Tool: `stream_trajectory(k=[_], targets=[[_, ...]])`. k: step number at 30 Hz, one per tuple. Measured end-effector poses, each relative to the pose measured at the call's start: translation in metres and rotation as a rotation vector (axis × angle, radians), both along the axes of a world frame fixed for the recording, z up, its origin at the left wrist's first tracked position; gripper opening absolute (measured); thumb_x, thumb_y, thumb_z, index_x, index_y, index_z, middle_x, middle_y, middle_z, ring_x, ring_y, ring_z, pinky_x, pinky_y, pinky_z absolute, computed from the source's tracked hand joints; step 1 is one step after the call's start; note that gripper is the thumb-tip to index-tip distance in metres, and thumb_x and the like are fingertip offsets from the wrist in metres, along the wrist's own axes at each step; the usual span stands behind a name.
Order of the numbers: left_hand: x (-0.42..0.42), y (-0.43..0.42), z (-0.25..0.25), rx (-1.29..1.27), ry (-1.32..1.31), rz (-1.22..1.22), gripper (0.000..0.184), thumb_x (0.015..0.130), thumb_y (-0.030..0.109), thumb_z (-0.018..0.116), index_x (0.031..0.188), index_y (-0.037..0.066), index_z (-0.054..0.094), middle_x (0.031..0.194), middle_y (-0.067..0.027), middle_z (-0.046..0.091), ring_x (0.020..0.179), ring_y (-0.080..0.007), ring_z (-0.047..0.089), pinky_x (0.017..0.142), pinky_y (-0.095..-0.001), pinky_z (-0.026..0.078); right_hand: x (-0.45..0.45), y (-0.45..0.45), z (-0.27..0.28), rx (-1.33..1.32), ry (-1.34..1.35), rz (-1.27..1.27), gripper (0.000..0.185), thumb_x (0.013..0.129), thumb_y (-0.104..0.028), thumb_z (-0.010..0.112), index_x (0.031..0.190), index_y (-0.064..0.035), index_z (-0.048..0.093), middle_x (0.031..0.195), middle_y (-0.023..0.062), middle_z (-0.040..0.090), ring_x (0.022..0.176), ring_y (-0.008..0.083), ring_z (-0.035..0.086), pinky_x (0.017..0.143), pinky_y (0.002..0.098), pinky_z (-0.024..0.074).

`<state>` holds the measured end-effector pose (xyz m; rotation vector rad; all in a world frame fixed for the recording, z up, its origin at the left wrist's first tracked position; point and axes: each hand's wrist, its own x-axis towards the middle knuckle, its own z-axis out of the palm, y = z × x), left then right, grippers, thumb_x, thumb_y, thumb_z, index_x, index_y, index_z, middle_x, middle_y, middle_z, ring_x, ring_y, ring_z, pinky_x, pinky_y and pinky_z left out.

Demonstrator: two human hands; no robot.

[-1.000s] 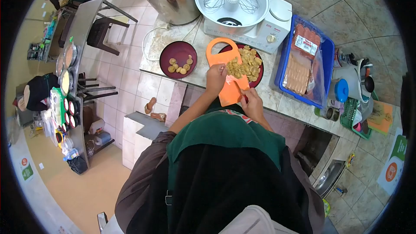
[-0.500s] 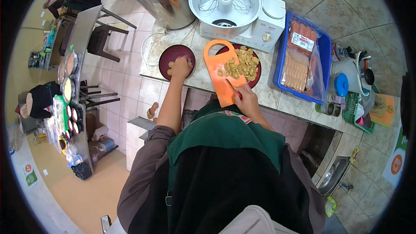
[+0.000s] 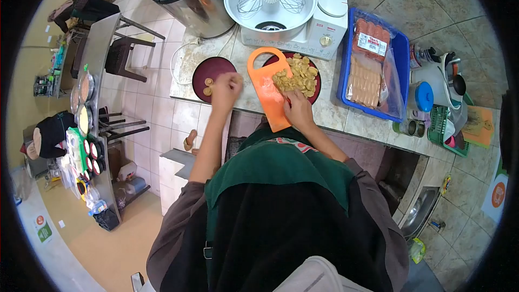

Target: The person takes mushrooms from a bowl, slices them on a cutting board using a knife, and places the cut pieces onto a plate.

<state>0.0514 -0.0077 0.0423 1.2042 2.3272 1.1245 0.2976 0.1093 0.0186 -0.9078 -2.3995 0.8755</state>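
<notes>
My left hand [image 3: 226, 89] is curled over the right rim of a maroon plate [image 3: 201, 70], its fingers closed; anything in them is too small to make out. A few round tan pieces [image 3: 208, 82] lie on that plate. An orange cutting board [image 3: 266, 89] with a cut-out handle overlaps a second maroon plate [image 3: 317, 87]. Yellow-brown slices [image 3: 305, 70] are heaped on this plate and on the board's right side. Against the near edge of the heap, my right hand [image 3: 298, 109] has bent fingers, and what they grip is hidden.
Behind the plates stand a stand mixer [image 3: 270, 30] with whisks in its bowl and a steel container [image 3: 200, 8] with a black lid. To the right, a blue tray [image 3: 341, 84] holds packed sausages. Beyond it are jars and a green basket [image 3: 448, 143].
My left hand has moved from the plate's middle to its right rim. My right hand has shifted up against the slices, and the red-handled knife seen in it before no longer shows.
</notes>
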Motion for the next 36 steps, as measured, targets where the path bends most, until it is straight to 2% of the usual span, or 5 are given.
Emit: stream_trajectory(k=[6,9,15,24,36], targets=[[0.09,0.016,-0.033,-0.115,-0.363,-0.174,0.028,0.082,0.017,0.082,0.105,0.004,0.074,0.091,-0.0108,0.072,0.074,-0.0192,0.068,0.07,-0.033,0.056,0.017,-0.01,-0.004,-0.098,-0.081,-0.025,0.023,0.085,-0.005,0.065,0.107,-0.005,0.068,0.102,0.0156,0.063,0.09,0.039,0.066,0.075,0.0472,0.055],[0.093,0.02,-0.036,-0.19,-0.02,-0.113,0.033,0.079,0.018,0.085,0.107,0.004,0.074,0.094,-0.01,0.069,0.075,-0.0183,0.068,0.07,-0.0326,0.056,0.019,-0.012,-0.002,-0.092,-0.067,-0.011,0.022,0.085,-0.006,0.065,0.107,-0.0052,0.067,0.102,0.0148,0.063,0.091,0.0381,0.066,0.076,0.0468,0.0546],[0.083,0.011,-0.044,0.028,-0.221,-0.242,0.027,0.08,0.008,0.084,0.104,0.003,0.073,0.104,-0.0113,0.066,0.079,-0.0201,0.069,0.071,-0.0329,0.057,0.021,-0.013,-0.002,-0.083,-0.118,0.014,0.021,0.085,-0.007,0.066,0.107,-0.0049,0.066,0.101,0.0146,0.062,0.091,0.0373,0.066,0.075,0.0463,0.0545],[0.12,0.02,-0.049,0.076,-0.282,0.106,0.018,0.089,0.01,0.077,0.103,-0.001,0.073,0.096,-0.0146,0.068,0.076,-0.0206,0.072,0.069,-0.03,0.058,0.016,-0.015,0.001,0.018,-0.144,0.043,0.024,0.084,-0.006,0.066,0.108,-0.0064,0.068,0.1,0.0131,0.061,0.089,0.0335,0.067,0.074,0.0444,0.0564],[0.116,0.023,-0.045,-0.012,-0.39,0.178,0.015,0.089,0.012,0.078,0.093,-0.002,0.076,0.083,-0.0116,0.076,0.071,-0.0146,0.072,0.066,-0.0287,0.056,0.011,-0.019,0.011,0.155,-0.139,0.126,0.026,0.081,-0.005,0.064,0.105,-0.0064,0.071,0.093,0.0123,0.059,0.088,0.0292,0.064,0.073,0.0421,0.056]])
